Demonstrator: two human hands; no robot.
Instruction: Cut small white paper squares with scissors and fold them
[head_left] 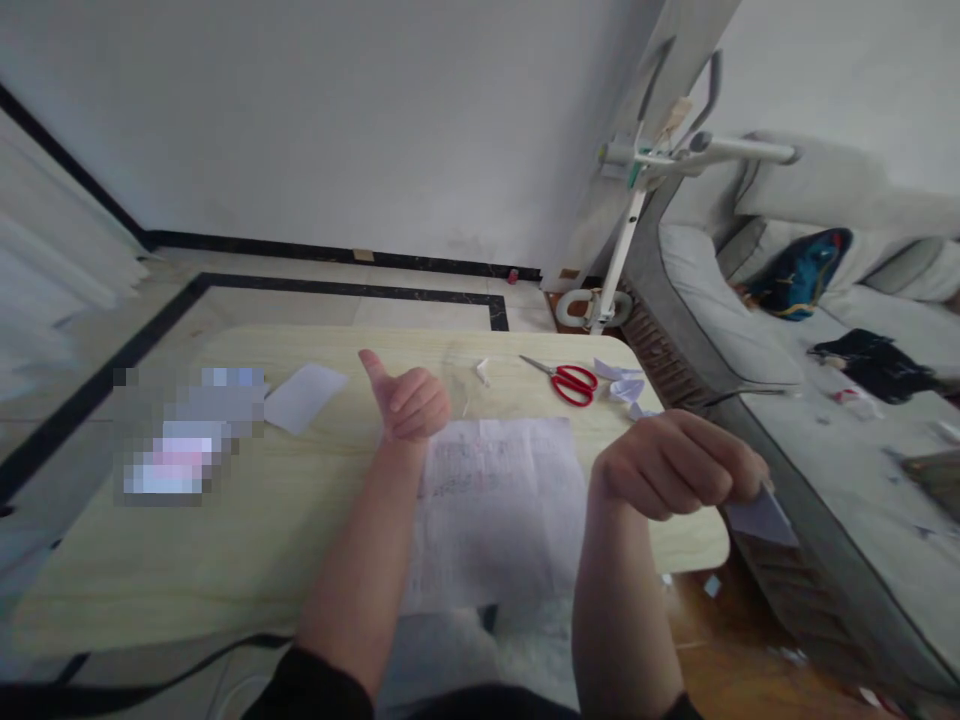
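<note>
My left hand (412, 402) hovers over the table by the top left corner of a printed paper sheet (502, 510). Its fingers are curled into a fist with the thumb sticking up, and nothing shows in it. Out past the table's right edge, my right hand (679, 465) pinches a small piece of white paper (763, 518) that hangs from its fingertips. Scissors with red handles (574, 384) lie beyond the sheet. Beside them are folded paper scraps (624, 388), and a small white scrap (482, 372) lies to their left.
The pale wooden table (225, 560) carries a white paper (306, 396) at left, near a blurred-out item (180, 440). A grey sofa (720, 340) with a dark backpack (806, 275) runs along the right. Paper bits (712, 586) lie on the floor. A white metal stand (622, 240) rises behind.
</note>
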